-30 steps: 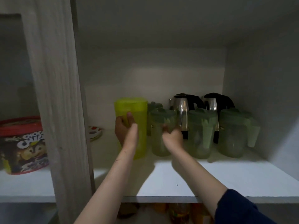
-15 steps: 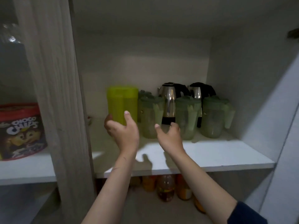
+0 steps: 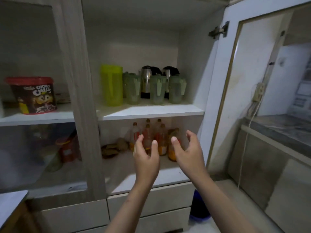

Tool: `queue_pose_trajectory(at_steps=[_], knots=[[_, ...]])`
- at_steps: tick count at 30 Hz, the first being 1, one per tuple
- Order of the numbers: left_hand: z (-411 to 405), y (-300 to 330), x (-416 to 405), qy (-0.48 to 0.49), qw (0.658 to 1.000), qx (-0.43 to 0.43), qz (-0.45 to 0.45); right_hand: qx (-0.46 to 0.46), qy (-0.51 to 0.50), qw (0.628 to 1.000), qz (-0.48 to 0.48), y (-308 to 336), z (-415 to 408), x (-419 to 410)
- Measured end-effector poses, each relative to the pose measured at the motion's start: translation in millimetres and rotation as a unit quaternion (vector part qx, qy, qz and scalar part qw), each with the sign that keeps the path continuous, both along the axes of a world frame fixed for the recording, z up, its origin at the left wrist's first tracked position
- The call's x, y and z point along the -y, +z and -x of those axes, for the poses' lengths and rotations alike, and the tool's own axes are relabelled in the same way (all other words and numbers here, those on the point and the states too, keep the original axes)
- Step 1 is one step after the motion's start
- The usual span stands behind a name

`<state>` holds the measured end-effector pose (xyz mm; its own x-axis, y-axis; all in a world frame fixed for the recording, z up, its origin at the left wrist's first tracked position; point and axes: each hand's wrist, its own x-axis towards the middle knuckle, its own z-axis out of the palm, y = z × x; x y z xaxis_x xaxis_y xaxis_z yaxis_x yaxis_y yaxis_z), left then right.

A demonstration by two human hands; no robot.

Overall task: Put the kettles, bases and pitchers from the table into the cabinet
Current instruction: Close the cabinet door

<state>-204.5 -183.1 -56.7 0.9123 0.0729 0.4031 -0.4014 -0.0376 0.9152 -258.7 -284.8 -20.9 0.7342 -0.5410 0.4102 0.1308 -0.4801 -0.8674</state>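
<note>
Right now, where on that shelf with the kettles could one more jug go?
The front strip of the shelf is bare, ahead of the yellow pitcher and three green pitchers. Left of the yellow pitcher a narrow gap remains. The back is crowded: two kettles stand behind the green ones. Both hands are empty.

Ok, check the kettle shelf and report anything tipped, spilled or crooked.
Nothing stands out. The yellow pitcher, green pitchers and two kettles stand upright on the shelf, with no spill visible.

A bright yellow-green pitcher (image 3: 111, 84) stands left of pale green pitchers (image 3: 157, 89) and silver kettles with black handles (image 3: 148, 81) on a white shelf (image 3: 151, 111); further left, a red-lidded brown tub (image 3: 32, 95).
</note>
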Motion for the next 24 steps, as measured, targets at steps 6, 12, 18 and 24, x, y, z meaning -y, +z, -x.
queue_pose_trajectory(at_steps=[6,12,18,24], knots=[[103,-23,24,-0.1,0.989,0.031,-0.108,0.023,-0.109,0.994,0.022,11,112,19],[170,-15,48,-0.229,0.956,0.088,-0.164,0.065,-0.258,0.964,0.022,35,197,44],[225,-12,86,-0.295,0.929,0.148,-0.169,0.058,-0.362,0.93,0.042,45,264,87],[267,-11,165,-0.332,0.904,0.184,-0.195,0.029,-0.399,0.916,0.027,54,313,170]])
